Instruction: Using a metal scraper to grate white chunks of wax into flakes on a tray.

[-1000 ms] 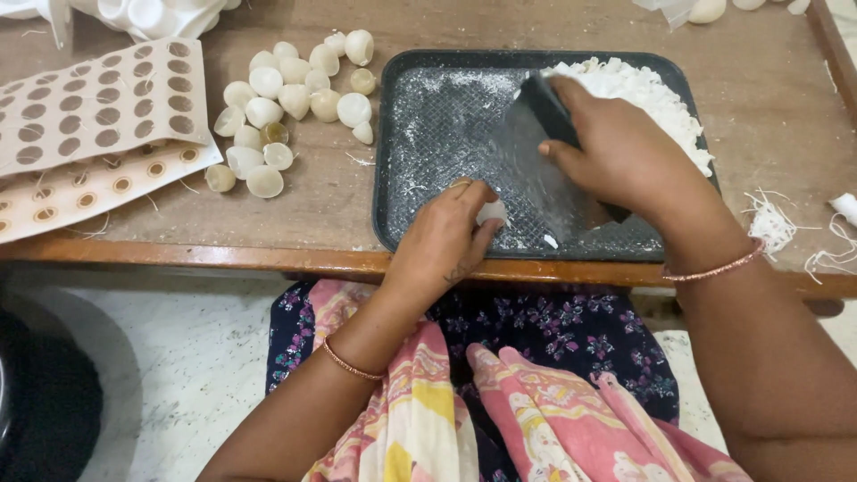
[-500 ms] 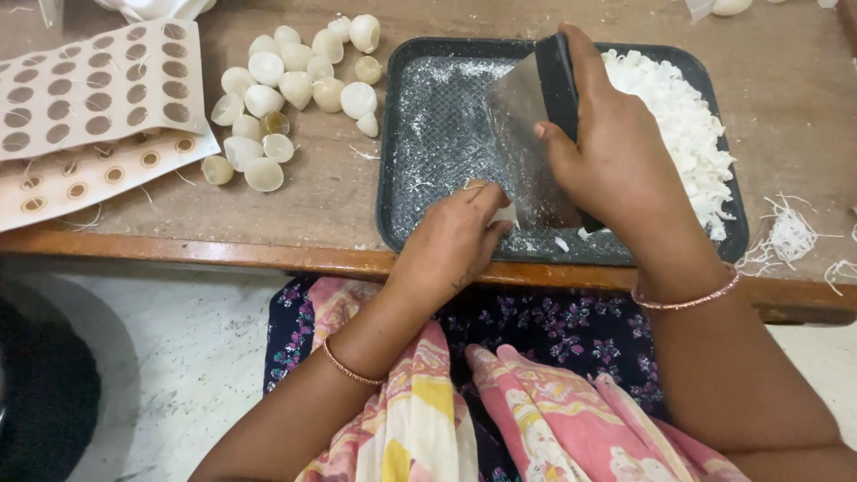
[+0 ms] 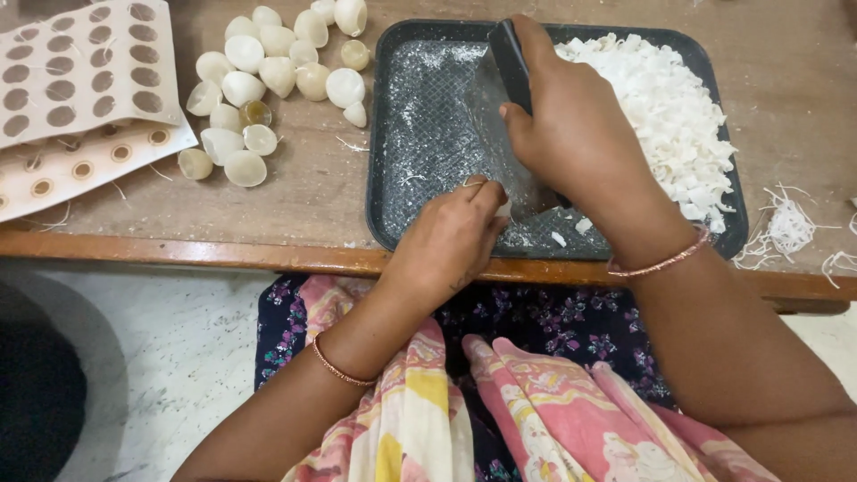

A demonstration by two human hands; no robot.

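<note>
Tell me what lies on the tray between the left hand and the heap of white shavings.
In the head view, the right hand with its scraper blade stands between the left hand and the shavings on the dark tray.

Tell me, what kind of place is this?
Probably a small home or cottage workshop: a wooden table holds a dark tray of white shavings, a heap of pale shell-like pieces and punched sheets, worked by hand.

My right hand (image 3: 580, 134) grips the scraper (image 3: 500, 98) in the tray (image 3: 420, 143); chopped pieces (image 3: 669, 116) lie right of my fingers. My left hand (image 3: 451, 236) rests at the tray's near edge, shells (image 3: 268, 80) left of it.
</note>
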